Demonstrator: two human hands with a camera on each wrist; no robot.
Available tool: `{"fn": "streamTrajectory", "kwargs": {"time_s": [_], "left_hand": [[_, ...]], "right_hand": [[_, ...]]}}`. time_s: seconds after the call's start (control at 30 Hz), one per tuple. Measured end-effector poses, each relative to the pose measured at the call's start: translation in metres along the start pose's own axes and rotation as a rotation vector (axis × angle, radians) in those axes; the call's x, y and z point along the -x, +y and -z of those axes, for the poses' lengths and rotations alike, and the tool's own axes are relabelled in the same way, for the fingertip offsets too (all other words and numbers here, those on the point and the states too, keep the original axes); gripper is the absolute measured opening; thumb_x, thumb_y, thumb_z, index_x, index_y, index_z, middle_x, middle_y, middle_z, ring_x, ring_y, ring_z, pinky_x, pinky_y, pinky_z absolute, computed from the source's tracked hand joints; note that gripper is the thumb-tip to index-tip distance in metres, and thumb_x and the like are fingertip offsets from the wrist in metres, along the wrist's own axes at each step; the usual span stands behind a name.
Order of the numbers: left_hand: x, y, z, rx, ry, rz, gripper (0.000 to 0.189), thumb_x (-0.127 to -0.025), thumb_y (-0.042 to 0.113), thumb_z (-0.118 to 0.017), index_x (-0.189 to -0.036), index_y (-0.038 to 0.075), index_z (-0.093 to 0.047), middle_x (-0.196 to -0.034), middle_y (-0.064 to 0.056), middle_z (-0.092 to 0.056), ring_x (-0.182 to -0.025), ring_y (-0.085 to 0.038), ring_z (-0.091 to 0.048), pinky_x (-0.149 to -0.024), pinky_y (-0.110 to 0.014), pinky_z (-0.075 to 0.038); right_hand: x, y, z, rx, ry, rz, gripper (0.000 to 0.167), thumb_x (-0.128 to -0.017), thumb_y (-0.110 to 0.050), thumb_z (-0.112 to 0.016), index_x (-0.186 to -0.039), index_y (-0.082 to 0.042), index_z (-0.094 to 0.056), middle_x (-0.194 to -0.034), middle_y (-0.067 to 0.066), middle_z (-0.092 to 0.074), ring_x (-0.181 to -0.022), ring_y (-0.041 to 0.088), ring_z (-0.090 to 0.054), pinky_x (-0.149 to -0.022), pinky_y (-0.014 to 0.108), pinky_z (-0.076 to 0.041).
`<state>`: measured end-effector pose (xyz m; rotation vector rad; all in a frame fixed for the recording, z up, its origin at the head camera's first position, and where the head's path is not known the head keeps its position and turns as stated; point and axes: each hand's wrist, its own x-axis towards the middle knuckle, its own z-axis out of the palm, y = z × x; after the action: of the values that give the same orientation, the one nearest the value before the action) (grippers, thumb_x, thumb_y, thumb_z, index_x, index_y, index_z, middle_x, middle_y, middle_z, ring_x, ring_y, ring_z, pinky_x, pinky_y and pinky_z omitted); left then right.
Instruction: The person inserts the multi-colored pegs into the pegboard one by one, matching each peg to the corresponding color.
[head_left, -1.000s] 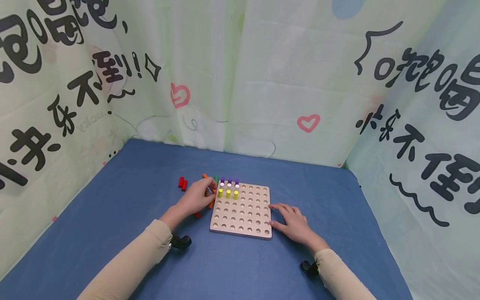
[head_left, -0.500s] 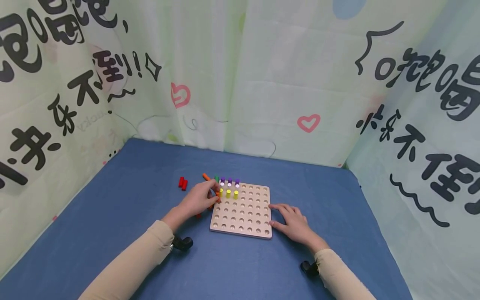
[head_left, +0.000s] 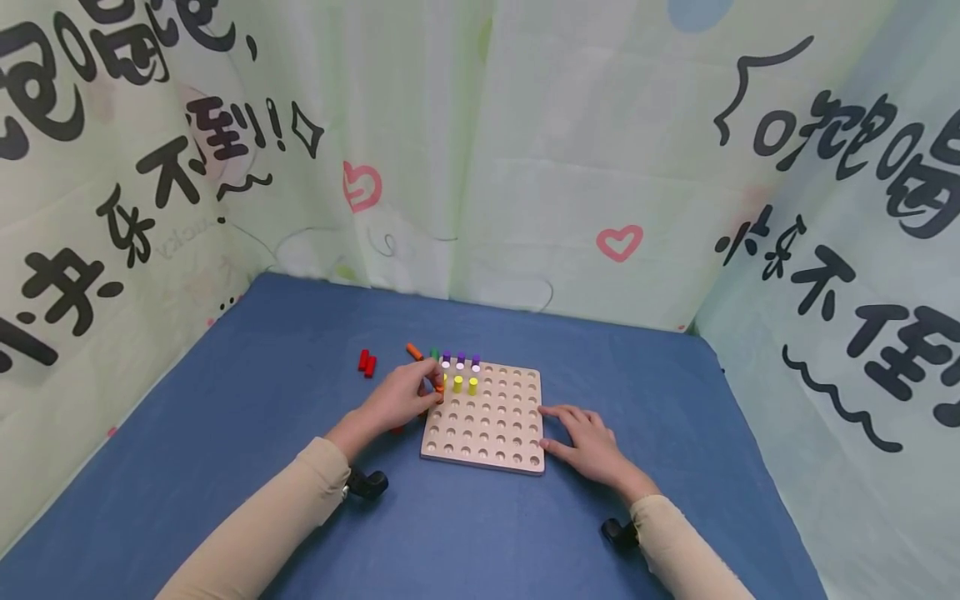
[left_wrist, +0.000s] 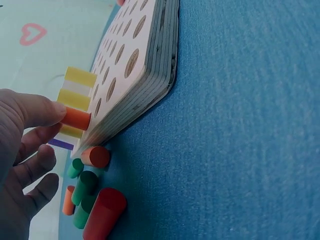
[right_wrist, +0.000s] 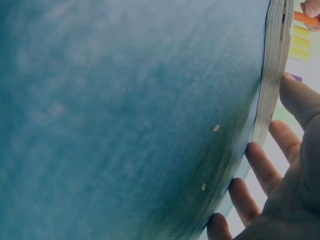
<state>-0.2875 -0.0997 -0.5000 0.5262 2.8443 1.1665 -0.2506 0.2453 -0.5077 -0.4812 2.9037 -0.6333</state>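
Observation:
My left hand (head_left: 395,396) pinches an orange peg (left_wrist: 77,119) at the left edge of a pale wooden peg board (head_left: 491,433). In the left wrist view the peg's end meets the board, in front of the yellow pegs (left_wrist: 80,76); how deep it sits in a hole I cannot tell. Behind it stand rows of yellow, white and purple pegs (head_left: 461,357). Along the board's right edge rests my right hand (head_left: 588,446), its fingers spread and thumb and fingertips touching the side, as the right wrist view also shows.
Loose pegs lie left of the board on the blue tabletop (head_left: 480,533): red pegs (head_left: 367,363), an orange one (head_left: 414,352), and green pegs (left_wrist: 85,187) beside a red peg (left_wrist: 105,212). A printed curtain (head_left: 525,167) surrounds the table's back and sides.
My left hand has moved right, from beside the board to over its left edge, bringing the orange peg along. The right hand stays in place.

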Motion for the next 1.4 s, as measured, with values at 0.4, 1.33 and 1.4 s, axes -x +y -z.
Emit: {"fn": "streamTrajectory", "kwargs": {"time_s": [0.4,1.33,1.4], "left_hand": [[-0.002,-0.008,-0.006,-0.080,-0.006,-0.048,0.023,-0.091,0.004,-0.074,-0.104,0.017,-0.060,-0.100,0.001,-0.060,-0.079,-0.015,-0.053,-0.072,-0.031,-0.049],[-0.002,-0.010,0.002,-0.193,-0.076,0.159,0.018,-0.091,0.020,-0.080,-0.108,0.015,-0.075,-0.099,0.001,-0.070,-0.093,-0.017,-0.057,-0.087,-0.038,-0.054],[-0.002,-0.010,0.002,-0.195,-0.073,0.161,0.018,-0.091,0.020,-0.080,-0.107,0.015,-0.075,-0.098,0.001,-0.070,-0.093,-0.017,-0.057,-0.087,-0.038,-0.054]], "right_hand": [[0.001,-0.001,-0.001,-0.005,-0.013,-0.007,0.060,-0.100,-0.044,-0.066,-0.152,-0.019,-0.051,-0.154,0.016,-0.049,-0.142,0.049,-0.036,-0.105,0.073,-0.030],[-0.001,0.001,-0.001,0.001,-0.003,-0.006,0.059,-0.101,-0.043,-0.065,-0.153,-0.019,-0.051,-0.154,0.016,-0.048,-0.142,0.049,-0.035,-0.104,0.074,-0.030],[0.000,0.001,-0.001,0.000,-0.005,-0.005,0.059,-0.101,-0.043,-0.065,-0.153,-0.019,-0.050,-0.154,0.016,-0.048,-0.142,0.049,-0.034,-0.104,0.074,-0.030]]}}
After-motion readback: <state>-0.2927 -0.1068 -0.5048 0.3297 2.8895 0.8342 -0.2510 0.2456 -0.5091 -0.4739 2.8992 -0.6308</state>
